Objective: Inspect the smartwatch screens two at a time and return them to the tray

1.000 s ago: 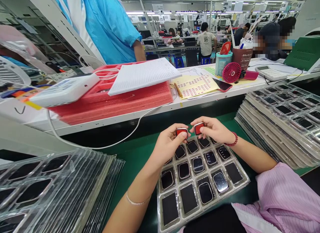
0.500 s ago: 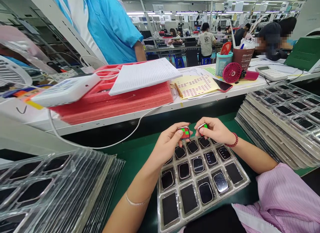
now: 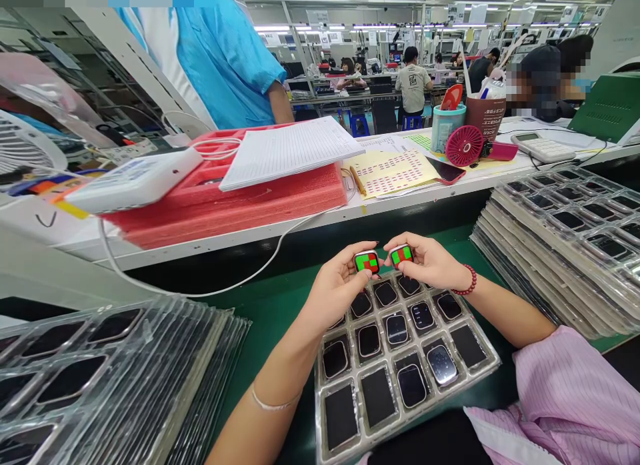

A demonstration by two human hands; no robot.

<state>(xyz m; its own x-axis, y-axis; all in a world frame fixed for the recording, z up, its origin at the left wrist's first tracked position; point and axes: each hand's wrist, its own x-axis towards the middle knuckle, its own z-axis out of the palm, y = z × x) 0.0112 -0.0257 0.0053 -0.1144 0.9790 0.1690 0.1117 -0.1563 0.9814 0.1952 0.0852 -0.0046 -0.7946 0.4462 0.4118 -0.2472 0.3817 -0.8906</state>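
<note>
The left hand (image 3: 336,285) holds the left watch unit (image 3: 367,260) pinched between thumb and fingers, with the thumb at the lower edge of the display. The right hand (image 3: 427,260) holds the right watch unit (image 3: 401,254) in a similar pinch. Both displays are lit with green and red blocks and face the wearer; the two units are side by side, near each other, above the far edge of a clear plastic tray (image 3: 359,412). The tray rests at an angle on the green desk (image 3: 267,338) and carries further watch units with dark displays, one per pocket. In the row nearest the wearer, two pockets contain units, and the remaining three show flat dark bottoms. A stack of loaded trays (image 3: 185,372) is located on the left and a second tray stack (image 3: 545,272) on the right, both apart from the centre tray. Beyond the hands, a white shelf (image 3: 480,180) supports red foam (image 3: 245,218) with a lined notebook (image 3: 295,152) on top, followed to the right by a phone (image 3: 449,172), a pink fan (image 3: 465,146) and a calculator (image 3: 544,148). A white cable (image 3: 190,295) hangs in a loop below the shelf edge. A person in a blue garment (image 3: 225,58) is positioned behind the foam.
</note>
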